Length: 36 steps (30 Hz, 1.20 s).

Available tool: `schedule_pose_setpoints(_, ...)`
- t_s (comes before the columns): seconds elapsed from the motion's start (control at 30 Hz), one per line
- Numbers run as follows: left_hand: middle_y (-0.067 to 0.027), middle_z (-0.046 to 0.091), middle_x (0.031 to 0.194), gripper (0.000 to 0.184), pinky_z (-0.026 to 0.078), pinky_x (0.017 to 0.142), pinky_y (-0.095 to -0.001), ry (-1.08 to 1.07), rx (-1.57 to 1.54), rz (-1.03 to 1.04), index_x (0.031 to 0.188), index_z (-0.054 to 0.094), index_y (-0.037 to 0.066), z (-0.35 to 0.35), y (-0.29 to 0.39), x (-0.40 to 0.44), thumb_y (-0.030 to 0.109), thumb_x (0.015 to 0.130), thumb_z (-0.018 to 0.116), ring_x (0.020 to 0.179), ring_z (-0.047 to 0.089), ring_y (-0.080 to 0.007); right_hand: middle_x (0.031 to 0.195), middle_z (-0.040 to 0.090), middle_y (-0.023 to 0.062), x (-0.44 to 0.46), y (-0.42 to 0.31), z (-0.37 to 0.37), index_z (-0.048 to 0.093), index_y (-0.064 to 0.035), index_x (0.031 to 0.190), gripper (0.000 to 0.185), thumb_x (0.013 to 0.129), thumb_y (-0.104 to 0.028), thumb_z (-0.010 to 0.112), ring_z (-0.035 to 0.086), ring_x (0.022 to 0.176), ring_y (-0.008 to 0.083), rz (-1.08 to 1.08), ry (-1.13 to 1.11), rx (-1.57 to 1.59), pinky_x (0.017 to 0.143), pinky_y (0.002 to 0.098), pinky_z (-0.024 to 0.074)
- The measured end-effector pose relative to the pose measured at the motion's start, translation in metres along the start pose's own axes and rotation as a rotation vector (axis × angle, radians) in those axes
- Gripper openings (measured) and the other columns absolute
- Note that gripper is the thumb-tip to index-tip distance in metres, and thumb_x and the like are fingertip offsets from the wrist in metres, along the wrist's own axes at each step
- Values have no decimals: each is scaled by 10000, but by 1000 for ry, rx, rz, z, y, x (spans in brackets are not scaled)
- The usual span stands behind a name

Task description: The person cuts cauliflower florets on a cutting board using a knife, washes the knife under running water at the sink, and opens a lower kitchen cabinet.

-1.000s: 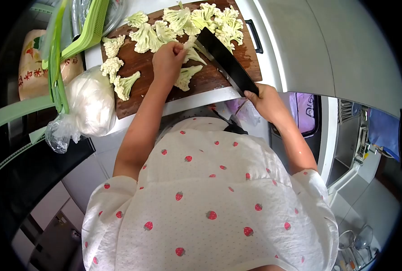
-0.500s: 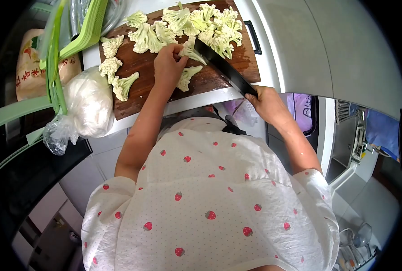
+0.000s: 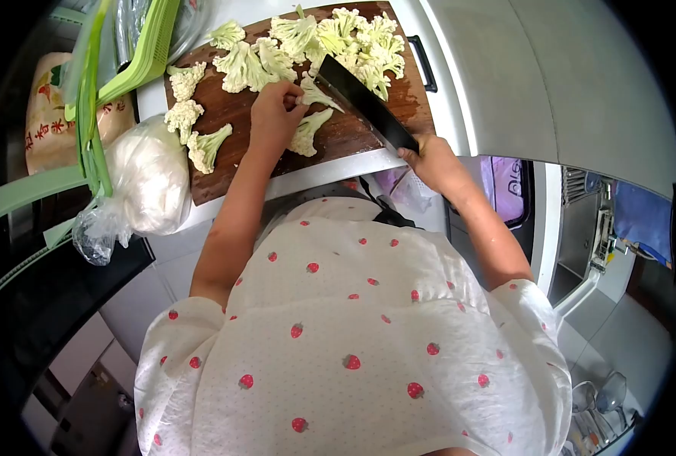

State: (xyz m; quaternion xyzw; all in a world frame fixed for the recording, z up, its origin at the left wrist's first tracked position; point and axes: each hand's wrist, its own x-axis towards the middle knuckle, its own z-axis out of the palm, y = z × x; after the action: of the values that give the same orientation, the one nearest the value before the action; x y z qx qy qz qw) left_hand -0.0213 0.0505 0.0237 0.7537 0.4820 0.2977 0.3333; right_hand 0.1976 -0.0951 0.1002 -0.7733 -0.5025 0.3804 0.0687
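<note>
In my right hand (image 3: 438, 164) is the handle of a kitchen knife (image 3: 364, 100) with a broad dark blade. The blade slants up and to the left over the wooden cutting board (image 3: 239, 156). My left hand (image 3: 275, 114) is closed, its thumb and fingertips pinching the left end of a cauliflower floret (image 3: 319, 93). That floret lies just left of the blade. Below it rests another cut floret (image 3: 309, 133). A heap of cauliflower pieces (image 3: 376, 49) covers the top right of the board, and more florets (image 3: 250, 64) lie at the top left.
Three florets (image 3: 183, 118) line the board's left edge. Beside it sit a knotted clear plastic bag with white contents (image 3: 151, 178), green stalks (image 3: 91, 114), a green plastic basket (image 3: 151, 53) and a printed sack (image 3: 45, 125). A black handle (image 3: 422, 64) is at the board's right.
The knife and my right hand have shifted slightly left and down, the blade moving off the floret's right side. My left hand has moved a little left and down, still at the floret.
</note>
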Motion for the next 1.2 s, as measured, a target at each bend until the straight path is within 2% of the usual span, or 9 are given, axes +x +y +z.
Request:
schedule_pose_setpoints(0.17,-54,607,742,197,490,635,-261,-69,-4,-14,879,629,25,-11,1,-3,13,708,727,659,586,-140,717,598,253,-21,-6,-10,628,13,882,212,872,-196,595,603,711,397,9,-14,41,660,441,462)
schedule_pose_setpoints(0.23,-54,605,739,195,487,633,-261,-68,11,-4,875,626,25,-10,1,-2,13,708,726,655,581,-139,632,521,230,-25,-3,-16,594,47,853,229,879,-180,613,482,562,324,-97,5,-23,605,406,429)
schedule_pose_setpoints(0.33,-54,603,736,192,485,631,-261,-63,19,-2,867,621,26,-8,-1,-3,13,707,725,651,577,-138,623,504,234,-24,-4,-20,592,59,855,238,876,-177,615,474,553,314,-121,14,-80,603,408,427)
schedule_pose_setpoints(0.57,-60,607,762,185,487,631,-265,-57,10,23,856,617,31,-8,-2,-4,12,704,721,665,591,-145,684,568,255,-14,-21,-29,603,70,882,229,866,-159,609,520,615,389,-64,-95,-104,640,416,443)
schedule_pose_setpoints(0.63,-62,608,767,182,489,633,-267,-64,9,22,858,617,32,-7,-2,-4,12,707,717,667,594,-149,806,635,252,-5,-22,-21,649,25,914,200,846,-154,592,622,813,401,-93,-55,-215,736,458,478)
schedule_pose_setpoints(0.77,-106,592,777,172,493,613,-324,-52,-22,62,838,620,26,-1,0,-6,-12,690,700,674,611,-237,802,633,251,18,-24,9,655,7,927,190,852,-153,585,621,812,401,-96,4,-248,733,464,479)
schedule_pose_setpoints(1.0,-104,594,860,209,486,636,-316,87,-82,69,945,637,46,-5,9,-3,20,746,695,692,604,-214,738,599,244,-9,-8,3,623,11,883,199,869,-185,592,575,703,421,-126,129,78,644,440,449)
schedule_pose_setpoints(1.07,-95,573,863,250,476,655,-312,267,-88,35,961,621,47,-17,18,-15,82,739,731,711,577,-206,741,601,244,-19,-10,-4,625,8,877,193,866,-183,593,577,707,422,-103,75,43,647,445,450)
schedule_pose_setpoints(1.2,-58,555,894,442,468,698,-293,132,71,-67,1045,562,33,-26,16,-54,178,699,795,766,539,-181,753,608,245,-17,-4,-5,634,2,870,183,854,-177,600,586,728,424,-201,75,-103,668,462,457)
